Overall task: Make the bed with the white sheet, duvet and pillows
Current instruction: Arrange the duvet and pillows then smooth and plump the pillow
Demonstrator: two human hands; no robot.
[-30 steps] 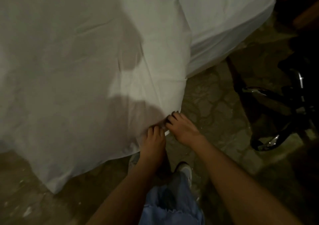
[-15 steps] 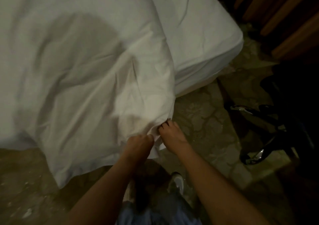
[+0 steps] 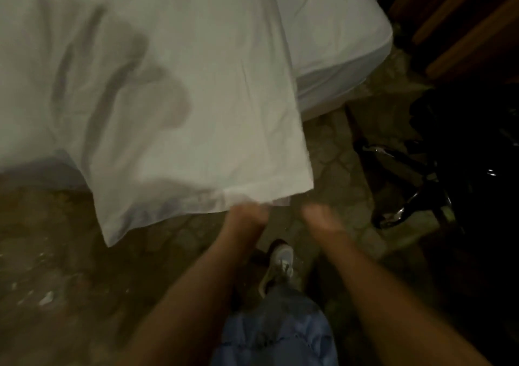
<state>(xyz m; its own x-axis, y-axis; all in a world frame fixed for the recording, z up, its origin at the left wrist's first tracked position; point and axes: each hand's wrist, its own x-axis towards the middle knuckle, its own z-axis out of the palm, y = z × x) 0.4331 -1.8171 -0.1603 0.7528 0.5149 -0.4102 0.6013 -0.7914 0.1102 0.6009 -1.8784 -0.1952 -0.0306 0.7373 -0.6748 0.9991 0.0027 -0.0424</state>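
A dim stone-paved floor (image 3: 331,152) surrounds the white-sheeted bed (image 3: 337,28). The left hand (image 3: 245,218) grips the white fabric duvet (image 3: 174,84) by its near hem, apparently to spread it; the blurred right hand (image 3: 323,219) hangs just beside, its grip unclear.

A grey shoe (image 3: 280,261) stands on the stone floor (image 3: 337,169), near a dark chair base (image 3: 407,186).
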